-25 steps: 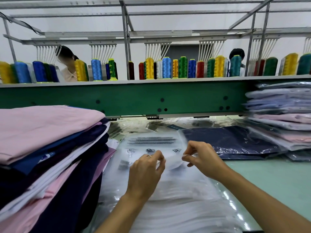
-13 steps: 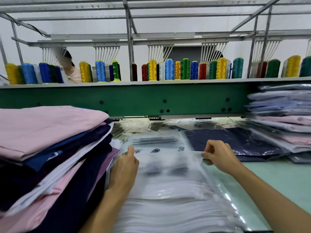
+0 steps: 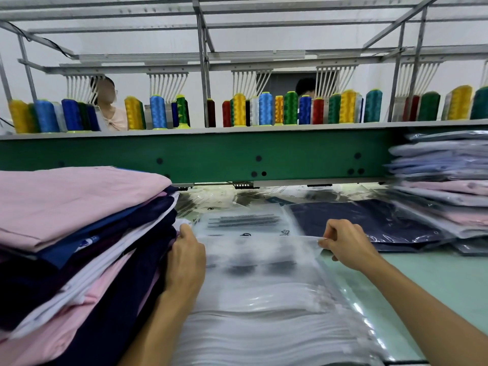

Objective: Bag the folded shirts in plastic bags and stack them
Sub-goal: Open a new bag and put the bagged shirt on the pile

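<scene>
A pile of empty plastic bags lies flat on the pale green surface in front of the person, printed ends away from them. The top bag holds nothing; its near edge is lifted and pulled taut between both hands. The left hand grips that edge at the left corner, against the stack of folded shirts, its fingers tucked out of sight. The right hand pinches the same edge at the right corner between thumb and curled fingers.

The unbagged shirts, pink, navy, blue and white, are piled at the left. A navy shirt already in a bag lies flat beyond the right hand, and a stack of bagged shirts stands at the right, under a green beam topped with thread spools.

A second ago the hands were close together at the middle of the bag's edge; since then they have spread to its two corners, where they already were half a second ago.
</scene>
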### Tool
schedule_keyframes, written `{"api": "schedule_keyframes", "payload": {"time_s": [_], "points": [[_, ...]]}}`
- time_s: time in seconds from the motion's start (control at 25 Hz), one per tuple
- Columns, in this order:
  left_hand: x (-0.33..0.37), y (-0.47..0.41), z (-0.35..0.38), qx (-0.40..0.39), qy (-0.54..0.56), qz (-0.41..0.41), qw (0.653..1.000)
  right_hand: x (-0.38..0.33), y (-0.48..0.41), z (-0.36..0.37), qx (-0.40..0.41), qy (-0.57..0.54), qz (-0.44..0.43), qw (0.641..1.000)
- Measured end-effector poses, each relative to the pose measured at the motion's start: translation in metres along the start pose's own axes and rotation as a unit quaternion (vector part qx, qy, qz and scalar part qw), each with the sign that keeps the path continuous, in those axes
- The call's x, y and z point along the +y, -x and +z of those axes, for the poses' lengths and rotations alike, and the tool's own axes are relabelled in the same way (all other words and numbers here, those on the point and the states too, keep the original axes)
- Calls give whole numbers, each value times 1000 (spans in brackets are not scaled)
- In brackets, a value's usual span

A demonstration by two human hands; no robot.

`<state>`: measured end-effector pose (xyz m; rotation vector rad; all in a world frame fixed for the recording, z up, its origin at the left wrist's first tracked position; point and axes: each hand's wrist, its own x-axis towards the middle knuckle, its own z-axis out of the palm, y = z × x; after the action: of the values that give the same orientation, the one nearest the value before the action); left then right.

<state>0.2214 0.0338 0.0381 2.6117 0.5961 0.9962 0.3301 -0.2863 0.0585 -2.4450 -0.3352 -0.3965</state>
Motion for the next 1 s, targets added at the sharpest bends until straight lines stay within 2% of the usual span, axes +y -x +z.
{"api": "schedule_keyframes", "payload": {"time_s": [0.12,0.28,0.36,0.48,0.72,0.88,1.0], "points": [[-3,1,0,-4,10,27,1000,5,1,-3,-14,-5,-13,1000],[-2,11,6,-27,-8,163,986,-4,7,-1,-73,-44,-59,995],[2,14,6,-29,-37,188,981,-10,10,2,-97,-51,-79,991],[5,14,5,-41,-21,177,983,-12,14,4,-102,-51,-102,988],[5,17,6,-29,27,170,985,-20,21,16,-169,-75,-128,974],[6,19,7,-8,25,148,989,-22,21,21,-161,-41,-152,974],[7,22,6,-9,42,112,993,-25,20,23,-127,-24,-169,977]]}}
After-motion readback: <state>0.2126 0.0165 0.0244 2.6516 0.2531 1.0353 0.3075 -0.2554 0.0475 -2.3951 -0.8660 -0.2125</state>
